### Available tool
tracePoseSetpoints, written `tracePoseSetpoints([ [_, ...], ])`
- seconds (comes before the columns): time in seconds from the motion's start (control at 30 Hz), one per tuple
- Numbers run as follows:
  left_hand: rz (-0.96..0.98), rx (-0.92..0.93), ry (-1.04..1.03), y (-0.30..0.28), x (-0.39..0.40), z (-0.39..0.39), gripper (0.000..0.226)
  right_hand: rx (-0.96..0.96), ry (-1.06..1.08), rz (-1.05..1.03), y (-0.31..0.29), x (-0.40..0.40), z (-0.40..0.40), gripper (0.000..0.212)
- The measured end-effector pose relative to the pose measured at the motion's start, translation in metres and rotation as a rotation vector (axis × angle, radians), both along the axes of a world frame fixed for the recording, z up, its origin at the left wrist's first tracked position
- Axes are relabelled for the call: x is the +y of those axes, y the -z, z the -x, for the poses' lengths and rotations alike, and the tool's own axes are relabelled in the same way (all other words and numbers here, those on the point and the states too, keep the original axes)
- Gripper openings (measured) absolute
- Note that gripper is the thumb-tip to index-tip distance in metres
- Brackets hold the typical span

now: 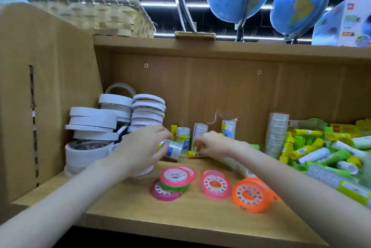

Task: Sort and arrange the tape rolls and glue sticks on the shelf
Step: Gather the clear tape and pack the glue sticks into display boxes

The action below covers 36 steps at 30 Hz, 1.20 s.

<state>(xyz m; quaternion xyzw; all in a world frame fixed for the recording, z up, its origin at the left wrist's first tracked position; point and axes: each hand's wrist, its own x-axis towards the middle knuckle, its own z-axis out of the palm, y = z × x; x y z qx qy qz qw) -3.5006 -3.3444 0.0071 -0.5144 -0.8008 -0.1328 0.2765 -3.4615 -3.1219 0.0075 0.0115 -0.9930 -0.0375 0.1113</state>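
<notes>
Holding a wrapped stack of small tape rolls (pixel 173 149) in your left hand (pixel 140 147), fingers curled round it, tilted, mid-shelf (pixel 140 213). Judging by looks: light, stiff, slick film, so take it round the middle, not the ends. Clear wrap, blue-white label. Right hand (pixel 216 144) has its fingers curled down at a yellow glue stick (pixel 197 154) lying flat; can't tell if it pinches it. White tape rolls (pixel 112 119) stacked left, glue stick pile (pixel 325 147) right, pink and orange rolls (pixel 215 184) in front.
</notes>
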Motion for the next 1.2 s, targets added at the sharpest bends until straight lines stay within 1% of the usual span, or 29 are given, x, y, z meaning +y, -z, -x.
tracePoseSetpoints([
  [0.07,0.006,0.002,-0.041,-0.013,0.009,0.018,0.032,-0.036,0.003,-0.095,0.011,0.002,0.005,0.028],
  [0.1,0.036,0.027,-0.061,-0.019,0.017,0.031,0.030,-0.027,-0.005,-0.125,0.013,0.003,0.007,0.027],
  [0.13,0.066,0.041,-0.090,-0.029,0.023,0.035,0.032,-0.012,-0.023,-0.128,0.012,0.003,0.009,0.026],
  [0.17,0.101,0.046,-0.105,-0.035,0.032,0.042,0.035,0.000,-0.030,-0.099,0.010,0.005,0.012,0.024],
  [0.23,0.192,0.071,-0.131,-0.042,0.042,0.049,0.036,0.039,-0.060,0.015,0.001,0.008,0.013,0.022],
  [0.3,0.310,0.118,-0.154,-0.041,0.044,0.054,0.032,0.080,-0.075,0.107,-0.012,0.006,0.012,0.021],
  [0.37,0.437,0.122,-0.197,-0.037,0.042,0.054,0.027,0.163,-0.063,0.335,-0.022,-0.002,0.012,0.016],
  [0.43,0.497,0.044,-0.252,-0.030,0.039,0.052,0.028,0.274,-0.055,0.602,-0.029,-0.012,0.020,0.011],
  [0.47,0.521,-0.013,-0.282,-0.027,0.040,0.051,0.031,0.314,-0.037,0.652,-0.031,-0.016,0.027,0.011],
  [0.5,0.541,-0.076,-0.305,-0.026,0.041,0.051,0.034,0.323,-0.022,0.645,-0.031,-0.019,0.034,0.011],
  [0.53,0.550,-0.144,-0.325,-0.025,0.043,0.052,0.039,0.312,-0.005,0.574,-0.030,-0.021,0.040,0.012],
  [0.57,0.562,-0.202,-0.336,-0.025,0.046,0.054,0.043,0.291,0.014,0.449,-0.029,-0.022,0.046,0.015],
  [0.63,0.562,-0.246,-0.358,-0.026,0.049,0.057,0.050,0.257,0.032,0.193,-0.024,-0.020,0.056,0.021],
  [0.67,0.557,-0.241,-0.369,-0.026,0.050,0.057,0.052,0.254,0.032,0.135,-0.024,-0.020,0.059,0.023],
  [0.73,0.550,-0.233,-0.368,-0.025,0.051,0.058,0.048,0.241,0.030,0.134,-0.025,-0.022,0.065,0.027],
  [0.83,0.511,-0.285,-0.333,-0.025,0.049,0.057,0.041,0.164,0.056,0.115,-0.029,-0.028,0.076,0.045],
  [0.9,0.473,-0.297,-0.316,-0.027,0.045,0.054,0.039,0.166,0.069,0.071,-0.029,-0.031,0.082,0.047],
  [0.97,0.426,-0.297,-0.303,-0.029,0.042,0.050,0.035,0.203,0.055,0.064,-0.026,-0.030,0.086,0.041],
  [1.0,0.405,-0.298,-0.296,-0.030,0.041,0.048,0.034,0.233,0.043,0.101,-0.024,-0.028,0.087,0.035],
  [1.1,0.362,-0.283,-0.279,-0.037,0.040,0.043,0.036,0.382,0.004,0.339,-0.025,-0.022,0.083,0.023],
  [1.13,0.347,-0.265,-0.277,-0.040,0.039,0.041,0.038,0.444,-0.002,0.386,-0.028,-0.020,0.079,0.022],
  [1.2,0.292,-0.237,-0.268,-0.046,0.037,0.041,0.042,0.565,0.009,0.399,-0.038,-0.016,0.066,0.022],
])
